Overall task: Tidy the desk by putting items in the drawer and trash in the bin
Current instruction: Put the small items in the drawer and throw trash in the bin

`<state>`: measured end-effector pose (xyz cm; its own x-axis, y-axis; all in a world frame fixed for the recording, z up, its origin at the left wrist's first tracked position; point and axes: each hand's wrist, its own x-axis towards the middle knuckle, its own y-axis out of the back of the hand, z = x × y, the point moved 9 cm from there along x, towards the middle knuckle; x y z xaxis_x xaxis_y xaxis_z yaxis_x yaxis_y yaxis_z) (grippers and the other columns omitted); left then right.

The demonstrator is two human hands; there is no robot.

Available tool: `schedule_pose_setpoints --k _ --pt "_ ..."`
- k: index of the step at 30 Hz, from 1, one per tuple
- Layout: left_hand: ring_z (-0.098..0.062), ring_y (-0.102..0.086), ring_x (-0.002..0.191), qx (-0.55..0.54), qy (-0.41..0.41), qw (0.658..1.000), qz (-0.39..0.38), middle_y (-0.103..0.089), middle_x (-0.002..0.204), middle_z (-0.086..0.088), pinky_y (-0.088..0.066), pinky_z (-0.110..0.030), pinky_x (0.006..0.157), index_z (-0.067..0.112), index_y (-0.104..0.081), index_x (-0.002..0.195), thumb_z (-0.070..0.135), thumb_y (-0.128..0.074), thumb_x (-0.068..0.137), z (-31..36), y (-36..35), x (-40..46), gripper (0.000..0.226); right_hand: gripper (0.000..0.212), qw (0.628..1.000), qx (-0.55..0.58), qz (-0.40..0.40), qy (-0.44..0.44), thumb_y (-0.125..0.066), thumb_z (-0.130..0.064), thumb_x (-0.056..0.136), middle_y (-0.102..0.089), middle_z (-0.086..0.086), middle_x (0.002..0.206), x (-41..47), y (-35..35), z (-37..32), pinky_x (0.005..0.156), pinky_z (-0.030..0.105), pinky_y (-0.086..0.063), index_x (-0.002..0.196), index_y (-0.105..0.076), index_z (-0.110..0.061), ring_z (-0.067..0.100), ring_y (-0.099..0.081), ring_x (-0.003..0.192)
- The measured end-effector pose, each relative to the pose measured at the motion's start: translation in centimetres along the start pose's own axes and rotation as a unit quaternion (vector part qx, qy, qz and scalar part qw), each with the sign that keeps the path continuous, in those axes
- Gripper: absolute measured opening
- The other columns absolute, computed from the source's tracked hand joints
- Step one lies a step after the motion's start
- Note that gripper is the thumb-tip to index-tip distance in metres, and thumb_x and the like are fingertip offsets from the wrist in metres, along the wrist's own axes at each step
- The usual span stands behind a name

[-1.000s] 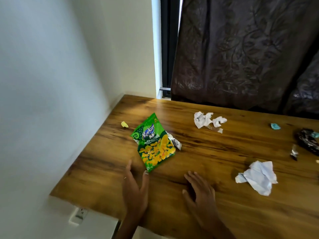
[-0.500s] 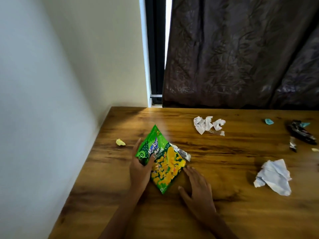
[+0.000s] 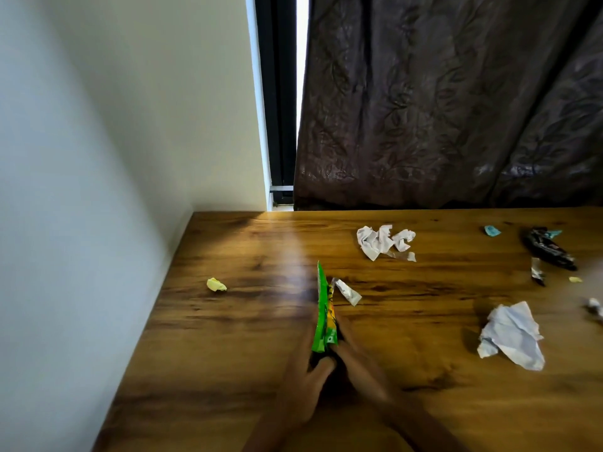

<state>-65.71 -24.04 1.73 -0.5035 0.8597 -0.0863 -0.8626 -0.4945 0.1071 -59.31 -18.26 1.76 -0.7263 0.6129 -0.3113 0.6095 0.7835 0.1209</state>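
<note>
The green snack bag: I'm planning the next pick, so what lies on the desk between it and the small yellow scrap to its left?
Nothing: the head view shows bare desk between green snack bag and yellow scrap.

I see a wooden desk [image 3: 228, 370] set into a wall corner. Taking the torn white paper scrap [image 3: 383, 241] near the back edge as my landmark: a yellow crumpled bit [image 3: 216, 284] lies far to its left, a crumpled white sheet [image 3: 512, 336] nearer me and to its right, a teal scrap [image 3: 491, 230] and a dark wrapper [image 3: 548, 247] well to its right.
</note>
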Motion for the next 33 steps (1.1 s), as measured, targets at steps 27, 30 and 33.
schedule_pose_setpoints --k 27,30,33 --pt "-0.036 -0.022 0.140 0.367 0.030 0.858 0.358 -0.024 0.153 -0.017 -0.023 -0.050 0.110 0.016 -0.051 0.131 0.033 -0.067 0.084 -0.3 19.0 7.4 0.053 0.022 0.986 -0.050 0.154 0.029 -0.064 -0.007 0.086 -0.069 -0.009 0.089 0.0 2.7 1.0 0.064 0.015 -0.047 0.089 -0.062 -0.029 0.007 -0.064 0.086" --pt "-0.034 -0.029 0.138 0.427 0.022 0.852 0.303 -0.041 0.145 -0.016 -0.023 -0.046 0.112 0.012 -0.054 0.127 0.025 -0.055 0.093 -1.2 18.6 9.0 0.037 0.026 0.986 -0.070 0.147 0.037 -0.064 -0.008 0.086 -0.071 -0.010 0.087 0.0 2.5 1.1 0.070 0.020 -0.051 0.086 -0.062 -0.034 0.002 -0.065 0.085" --pt "-0.031 -0.051 0.117 0.403 -0.055 0.860 0.309 -0.062 0.120 -0.015 -0.042 -0.043 0.097 0.006 -0.063 0.112 0.000 -0.045 0.092 0.0 17.3 8.5 0.028 0.026 0.985 -0.074 0.152 0.044 -0.064 -0.008 0.085 -0.071 -0.009 0.084 -0.1 2.6 1.2 0.072 0.025 -0.054 0.083 -0.063 -0.033 -0.001 -0.065 0.082"
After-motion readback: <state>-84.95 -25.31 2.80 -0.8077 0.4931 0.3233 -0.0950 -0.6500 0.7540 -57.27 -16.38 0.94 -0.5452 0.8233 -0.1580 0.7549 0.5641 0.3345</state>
